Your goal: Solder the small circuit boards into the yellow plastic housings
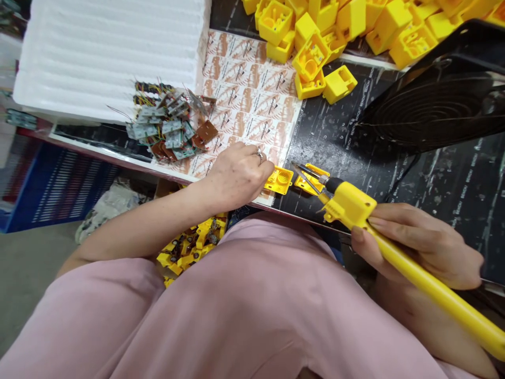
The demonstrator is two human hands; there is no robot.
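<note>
A yellow soldering gun (351, 202) with a black collar and a metal tip is gripped in my right hand (424, 245). Its tip points left, over a small yellow plastic cover (310, 179) lying on the bench. My left hand (240, 173), a ring on one finger, is closed at the edge of another yellow plastic cover (279, 180); its fingertips are hidden behind the hand. A pile of small circuit boards (173, 126) with thin wires lies to the left of this hand.
Many yellow plastic housings (311, 52) are heaped at the back. A black fan (437, 100) stands at the right. White foam (114, 52) lies back left, above a blue crate (59, 179). Below the bench edge are more yellow parts (193, 247).
</note>
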